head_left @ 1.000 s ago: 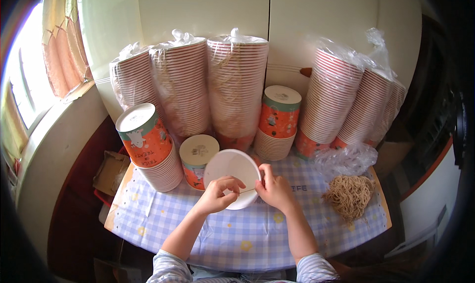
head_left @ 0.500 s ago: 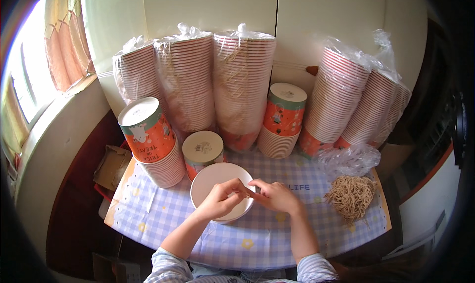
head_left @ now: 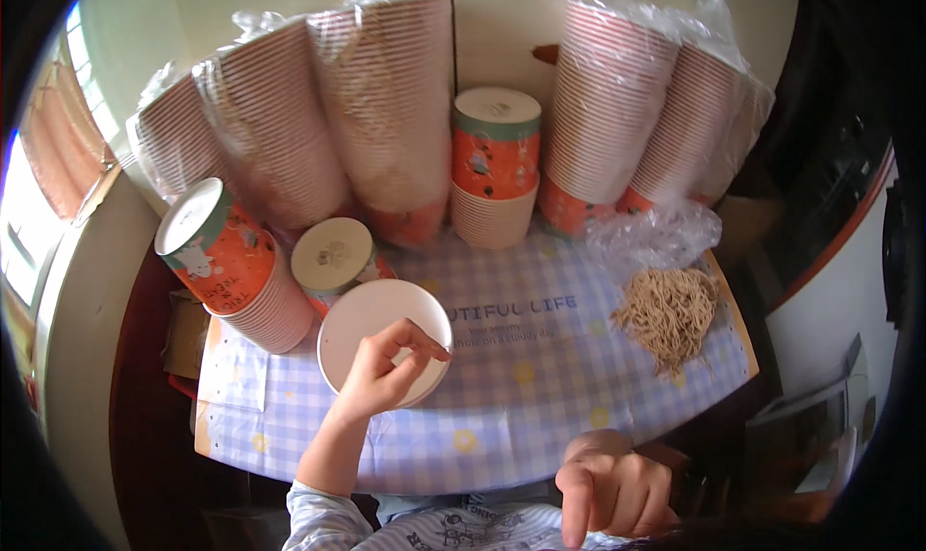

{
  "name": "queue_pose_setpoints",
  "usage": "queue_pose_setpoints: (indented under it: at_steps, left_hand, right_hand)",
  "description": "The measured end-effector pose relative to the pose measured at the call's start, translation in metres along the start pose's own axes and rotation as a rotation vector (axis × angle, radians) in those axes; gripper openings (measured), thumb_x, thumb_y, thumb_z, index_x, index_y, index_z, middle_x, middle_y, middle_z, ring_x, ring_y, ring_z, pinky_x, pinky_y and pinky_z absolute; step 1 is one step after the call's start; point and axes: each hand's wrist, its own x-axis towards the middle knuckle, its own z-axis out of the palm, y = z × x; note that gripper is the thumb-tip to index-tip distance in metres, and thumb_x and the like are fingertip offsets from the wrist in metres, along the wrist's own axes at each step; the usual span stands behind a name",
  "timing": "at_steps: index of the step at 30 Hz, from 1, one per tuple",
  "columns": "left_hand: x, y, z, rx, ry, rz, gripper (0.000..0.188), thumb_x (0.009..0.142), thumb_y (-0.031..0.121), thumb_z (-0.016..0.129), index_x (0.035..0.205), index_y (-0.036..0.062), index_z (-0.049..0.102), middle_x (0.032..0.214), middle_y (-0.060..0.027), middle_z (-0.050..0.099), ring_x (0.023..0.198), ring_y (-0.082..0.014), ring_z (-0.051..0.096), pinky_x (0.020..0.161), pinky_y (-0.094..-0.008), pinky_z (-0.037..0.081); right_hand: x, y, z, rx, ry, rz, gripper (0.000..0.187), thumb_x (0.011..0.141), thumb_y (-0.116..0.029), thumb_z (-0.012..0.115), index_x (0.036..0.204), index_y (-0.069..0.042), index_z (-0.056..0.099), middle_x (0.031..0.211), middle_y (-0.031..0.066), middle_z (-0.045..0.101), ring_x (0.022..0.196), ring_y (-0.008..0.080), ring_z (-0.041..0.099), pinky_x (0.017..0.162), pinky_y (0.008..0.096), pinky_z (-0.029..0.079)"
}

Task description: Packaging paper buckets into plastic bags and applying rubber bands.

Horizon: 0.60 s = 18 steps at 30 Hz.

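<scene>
A: Start with the left hand.
B: Over the mouth of the open tub, palm side inward. Thumb and forefinger curled into a narrow ring, tips close together near the tub's right rim. Whether anything thin is pinched there, cannot tell; contact with the rim also unclear.
A: And the right hand?
B: Well apart from the tub, low in view, in front of the person's striped shirt, near the table's front edge. Fingers mostly bent, one pointing down. Hold unclear; cannot tell if it grips anything.
A: Position of the tub?
B: Upright, white inside, left of centre on the table, which wears a blue-and-white checked cloth with yellow flowers.
A: Neighbours?
B: Just behind it, slightly left, an upturned tub, pale base up, green band below. Left of that, a leaning stack of upturned tubs, orange and green at top, pale rims beneath. A similar short stack farther back, right of centre.
A: Rear of the table?
B: Tall stacks in clear plastic: three bagged stacks to the left, more bagged stacks to the right.
A: Right side?
B: Loose heap of tan string, crumpled clear plastic just behind it.
</scene>
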Motion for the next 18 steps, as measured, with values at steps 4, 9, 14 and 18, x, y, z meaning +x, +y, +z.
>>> queue_pose_setpoints:
  at_steps: [4, 9, 14, 18]
  left_hand:
    - [-0.010, -0.005, -0.009, 0.020, 0.062, -0.023, 0.005, 0.079, 0.002, 0.050, 0.078, -0.0005, 0.055, 0.078, -0.0075, 0.064, 0.077, -0.0131, 0.059, 0.072, -0.0258, 0.045]
    - [-0.010, -0.005, -0.007, 0.035, 0.056, 0.011, 0.004, 0.079, 0.002, 0.051, 0.077, 0.0000, 0.054, 0.077, -0.0068, 0.064, 0.077, -0.0130, 0.059, 0.072, -0.0257, 0.045]
    - [-0.001, -0.004, 0.006, -0.014, 0.021, 0.018, 0.005, 0.079, 0.003, 0.051, 0.076, 0.0006, 0.053, 0.077, -0.0075, 0.065, 0.076, -0.0136, 0.060, 0.071, -0.0261, 0.045]
    - [-0.013, -0.003, -0.006, 0.018, 0.054, 0.000, 0.005, 0.079, 0.004, 0.051, 0.076, 0.0006, 0.054, 0.077, -0.0078, 0.065, 0.077, -0.0139, 0.060, 0.071, -0.0265, 0.046]
  right_hand:
    - [-0.042, -0.005, -0.002, 0.095, 0.073, 0.023, 0.031, 0.087, -0.019, 0.045, 0.111, -0.001, 0.053, 0.081, 0.0149, 0.061, 0.072, 0.0296, 0.061, 0.065, 0.0359, 0.047]
    - [-0.048, -0.013, 0.000, -0.543, -0.021, -0.218, 0.034, 0.087, -0.019, 0.042, 0.115, 0.000, 0.048, 0.092, 0.0167, 0.057, 0.082, 0.0312, 0.057, 0.073, 0.0384, 0.043]
    - [-0.040, -0.029, 0.004, -1.392, -0.239, -0.477, 0.039, 0.088, -0.019, 0.039, 0.120, 0.002, 0.042, 0.106, 0.0189, 0.051, 0.094, 0.0332, 0.052, 0.083, 0.0415, 0.039]
    - [-0.050, -0.018, -0.008, -1.949, -0.349, -0.741, 0.042, 0.089, -0.020, 0.036, 0.124, 0.004, 0.037, 0.116, 0.0206, 0.046, 0.104, 0.0348, 0.048, 0.092, 0.0440, 0.035]
